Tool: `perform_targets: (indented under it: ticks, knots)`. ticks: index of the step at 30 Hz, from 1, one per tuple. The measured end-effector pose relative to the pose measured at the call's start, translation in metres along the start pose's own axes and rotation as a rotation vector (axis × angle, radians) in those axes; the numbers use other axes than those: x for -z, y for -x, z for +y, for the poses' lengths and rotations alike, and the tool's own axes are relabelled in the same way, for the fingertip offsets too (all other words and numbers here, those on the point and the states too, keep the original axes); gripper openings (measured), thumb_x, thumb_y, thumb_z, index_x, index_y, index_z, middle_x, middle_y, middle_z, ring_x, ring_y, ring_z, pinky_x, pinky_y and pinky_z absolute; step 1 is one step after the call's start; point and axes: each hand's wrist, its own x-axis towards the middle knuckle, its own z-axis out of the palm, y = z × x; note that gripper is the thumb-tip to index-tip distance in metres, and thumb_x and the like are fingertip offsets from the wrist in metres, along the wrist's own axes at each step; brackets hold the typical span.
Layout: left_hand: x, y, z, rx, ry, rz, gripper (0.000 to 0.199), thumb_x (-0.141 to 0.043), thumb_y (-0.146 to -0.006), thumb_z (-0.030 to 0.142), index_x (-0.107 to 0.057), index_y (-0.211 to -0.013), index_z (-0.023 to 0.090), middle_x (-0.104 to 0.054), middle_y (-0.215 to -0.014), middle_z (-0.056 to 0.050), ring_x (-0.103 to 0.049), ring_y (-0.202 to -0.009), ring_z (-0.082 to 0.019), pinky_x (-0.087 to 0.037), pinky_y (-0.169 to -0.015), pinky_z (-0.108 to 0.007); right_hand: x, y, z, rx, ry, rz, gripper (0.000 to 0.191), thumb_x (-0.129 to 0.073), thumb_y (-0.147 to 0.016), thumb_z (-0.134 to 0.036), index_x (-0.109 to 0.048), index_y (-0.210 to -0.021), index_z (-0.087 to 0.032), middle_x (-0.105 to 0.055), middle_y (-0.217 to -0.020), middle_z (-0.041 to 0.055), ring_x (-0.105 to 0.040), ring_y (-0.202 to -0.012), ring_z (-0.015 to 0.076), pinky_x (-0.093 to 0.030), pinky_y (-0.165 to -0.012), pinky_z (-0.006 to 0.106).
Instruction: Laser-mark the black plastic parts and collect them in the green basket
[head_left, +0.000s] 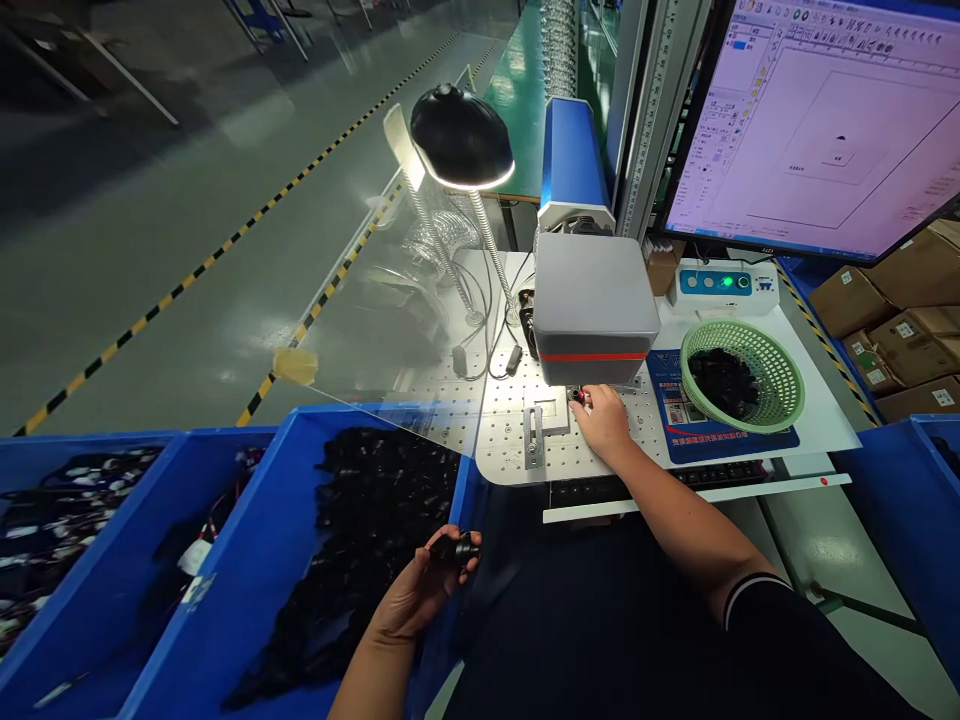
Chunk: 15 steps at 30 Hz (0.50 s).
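Note:
My left hand point(426, 588) is closed around a small black part point(456, 548), beside a blue bin point(296, 440) that holds a heap of similar black parts point(360, 510). On the white perforated worktable point(495, 455), my right hand point(602, 420) pinches a small black and red piece point(577, 396) just below the grey machine head point(594, 300). Its fingertips partly hide that piece. A metal bracket point(533, 438) is fixed to the worktable, left of my right hand.
A green basket point(780, 385) with black parts rests on a blue mat point(675, 440) at the right. Behind are a monitor point(817, 130), a control box point(724, 286) and a black lamp point(461, 135). A clear sheet point(390, 340) borders the table's left side.

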Motion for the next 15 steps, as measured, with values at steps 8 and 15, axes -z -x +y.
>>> perform_targets:
  ticks: [8,15]
  knots:
    - [-0.0021,-0.0007,0.0017,0.008,0.039,-0.031,0.043,-0.074,-0.074,0.055,-0.066,-0.103,0.024,-0.065,-0.111,-0.008,-0.064,-0.087,-0.021,-0.048,-0.073,-0.029,0.0010,-0.0010,0.0014,0.011,0.014,-0.005,0.009,-0.061,-0.087,-0.025,-0.068,-0.090,-0.020,-0.063,-0.088,0.0066,-0.057,-0.088,0.0231,-0.046,-0.080,0.035]
    - [-0.0027,0.0001,0.0019,0.006,0.052,-0.038,0.042,-0.074,-0.075,0.055,-0.066,-0.103,0.024,-0.065,-0.111,-0.008,-0.065,-0.087,-0.022,-0.048,-0.072,-0.029,0.0026,-0.0001,0.0021,0.015,-0.010,-0.014,0.011,-0.062,-0.086,-0.027,-0.069,-0.091,-0.020,-0.063,-0.088,0.0067,-0.057,-0.088,0.0237,-0.047,-0.080,0.036]
